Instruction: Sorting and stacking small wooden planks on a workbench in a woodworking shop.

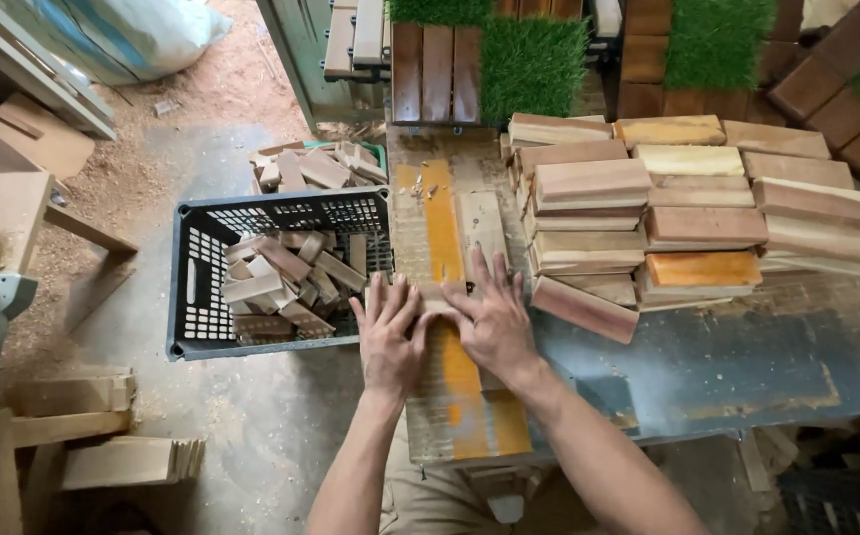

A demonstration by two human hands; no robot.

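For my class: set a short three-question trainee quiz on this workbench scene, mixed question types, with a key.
1. True or false: both hands press flat on the grid tile.
2. What fills the black crate? A sawdust, B small wood offcuts, C grass squares.
3. On which side of the right hand lie the stacked wood slats?

Key: 1 true; the left hand is flat too. 2 B. 3 Its right.

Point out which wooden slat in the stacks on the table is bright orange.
The bright orange slat on top of the middle stack's front row, right of the right hand; the slats around it are pale or reddish-brown.
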